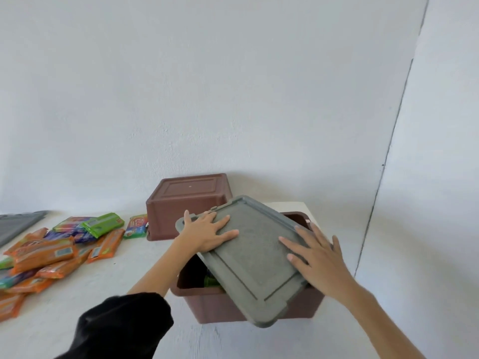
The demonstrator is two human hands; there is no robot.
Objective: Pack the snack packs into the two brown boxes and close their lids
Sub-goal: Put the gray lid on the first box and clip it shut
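Now the grey plastic lid is pressed askew across the brown plastic box, left hand and right hand spread flat.

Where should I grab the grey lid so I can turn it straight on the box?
Probably by its rim at two opposite edges, one hand coming from the left and one from the right. The lid is flat and wide, so a palm on top may only slide it. It sits crooked and tilted on the near box, so its corners overhang, leaving room for fingers under the lip.
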